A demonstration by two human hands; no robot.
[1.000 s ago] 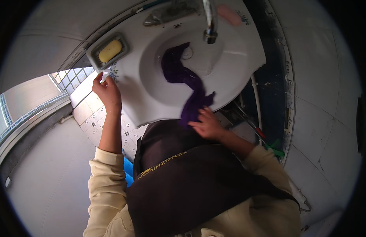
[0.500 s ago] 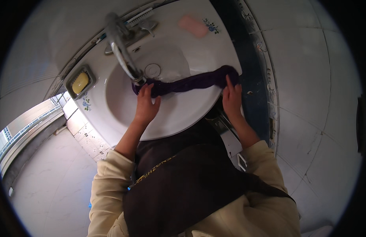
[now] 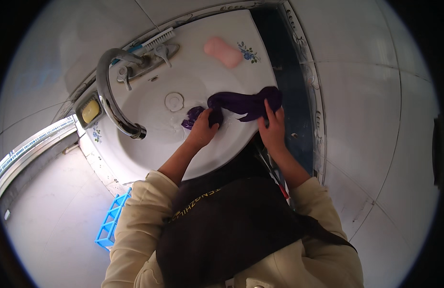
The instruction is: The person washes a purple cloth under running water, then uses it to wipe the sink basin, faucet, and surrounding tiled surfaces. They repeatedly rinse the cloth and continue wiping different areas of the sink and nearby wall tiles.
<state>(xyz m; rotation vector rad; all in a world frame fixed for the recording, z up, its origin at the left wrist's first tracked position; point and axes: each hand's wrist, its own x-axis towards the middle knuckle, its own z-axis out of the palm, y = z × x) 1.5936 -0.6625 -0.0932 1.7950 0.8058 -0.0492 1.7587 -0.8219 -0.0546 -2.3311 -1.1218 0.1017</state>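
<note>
A wet, dark purple cloth (image 3: 238, 102) stretches from inside the white washbasin (image 3: 150, 158) up over its right rim. Its left end lies bunched low in the basin, where my left hand (image 3: 201, 132) closes around it with bent fingers. At the right rim my right hand (image 3: 273, 128) grips the other end, index finger lying along the top of the cloth. Between the hands the fabric sags in a loose fold. Left of my left hand, the chrome faucet (image 3: 109, 91) arches over the basin, its spout apart from the cloth.
A pink soap bar (image 3: 223, 52) lies on the back right ledge. A yellow soap (image 3: 91, 111) sits in a grey dish at the left, and a white brush (image 3: 158, 39) rests behind the taps. A blue rack (image 3: 112, 218) stands on the floor at left.
My left hand has moved right, away from beneath the spout, bringing its end of the cloth along. The cloth, earlier stretched long, is now bunched and shorter. My right hand stays near the right rim.
</note>
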